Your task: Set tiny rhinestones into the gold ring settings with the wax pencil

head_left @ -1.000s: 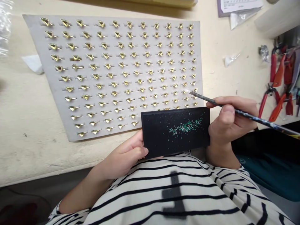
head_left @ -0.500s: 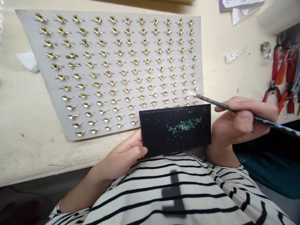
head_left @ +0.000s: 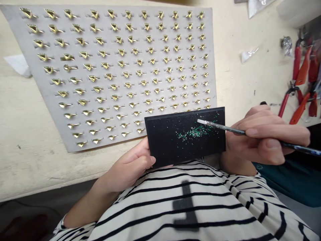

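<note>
Fingers of the right hand [head_left: 265,137] are closed around a thin brush [head_left: 225,128], pinched slantwise with the thumb. Its white tip [head_left: 200,122] is over the black tray [head_left: 163,134], beside the upper edge of a scatter of tiny green and pale bits [head_left: 198,131]; whether it touches the surface, I cannot tell. Thumb on top and fingers beneath, the left hand [head_left: 131,164] grips the tray at its near left corner, in front of the striped shirt [head_left: 175,204]. Beyond, a grey pad [head_left: 27,47] lies on the table [head_left: 233,77], set with rows of gold rings [head_left: 150,50]; the tray hides part of its near right corner. Right of the pad are a small bag [head_left: 248,55] and red and orange pliers [head_left: 304,67]. Left of it lies a white scrap [head_left: 18,65].
</note>
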Tool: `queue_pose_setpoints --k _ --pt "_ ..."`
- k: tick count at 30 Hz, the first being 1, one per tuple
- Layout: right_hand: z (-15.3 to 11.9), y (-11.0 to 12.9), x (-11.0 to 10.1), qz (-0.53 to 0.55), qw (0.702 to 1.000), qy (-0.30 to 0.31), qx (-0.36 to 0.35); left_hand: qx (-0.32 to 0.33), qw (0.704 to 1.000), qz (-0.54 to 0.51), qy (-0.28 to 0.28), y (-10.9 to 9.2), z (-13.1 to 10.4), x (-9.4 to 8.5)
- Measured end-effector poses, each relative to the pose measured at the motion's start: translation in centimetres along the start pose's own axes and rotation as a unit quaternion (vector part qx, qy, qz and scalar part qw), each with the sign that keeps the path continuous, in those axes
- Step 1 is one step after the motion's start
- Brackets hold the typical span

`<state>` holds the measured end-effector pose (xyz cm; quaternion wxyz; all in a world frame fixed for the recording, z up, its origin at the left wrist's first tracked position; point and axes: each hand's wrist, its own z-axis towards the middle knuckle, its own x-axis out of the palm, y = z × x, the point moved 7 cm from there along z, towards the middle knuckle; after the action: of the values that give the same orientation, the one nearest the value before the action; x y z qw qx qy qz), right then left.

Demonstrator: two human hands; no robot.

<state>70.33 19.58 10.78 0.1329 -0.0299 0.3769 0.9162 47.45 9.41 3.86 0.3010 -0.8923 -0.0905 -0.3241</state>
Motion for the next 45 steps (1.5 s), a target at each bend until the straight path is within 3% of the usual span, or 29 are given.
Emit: queue_pose_setpoints --k 6,16,20,21,25,34,45 --pt "0.1 0.0 0.3 0.011 1.000 -0.002 -0.006 -0.011 0.999 -0.051 0.008 0.3 -0.1 0.3" --pt "0.2 -0.4 0.4 0.015 1.000 0.012 0.006 -0.005 0.999 -0.047 0.003 0.2 -0.2 0.4" --pt "0.0 -0.2 -0.5 -0.038 0.993 -0.110 -0.010 -0.014 0.999 -0.044 0.007 0.3 -0.2 0.3" --pt "-0.1 -0.5 -0.4 -0.068 0.990 -0.118 0.018 -0.017 0.999 -0.041 0.007 0.4 -0.2 0.2" --pt "-0.4 -1.5 0.6 -0.155 0.980 -0.063 0.111 -0.002 1.000 -0.007 0.013 0.1 0.0 0.1" --pt "-0.7 -1.9 1.1 -0.133 0.984 -0.030 0.116 -0.010 1.000 -0.014 0.015 0.3 -0.2 0.0" --pt "-0.7 -1.7 0.8 -0.128 0.984 -0.049 0.114 -0.019 0.999 -0.026 0.021 0.1 0.0 0.5"
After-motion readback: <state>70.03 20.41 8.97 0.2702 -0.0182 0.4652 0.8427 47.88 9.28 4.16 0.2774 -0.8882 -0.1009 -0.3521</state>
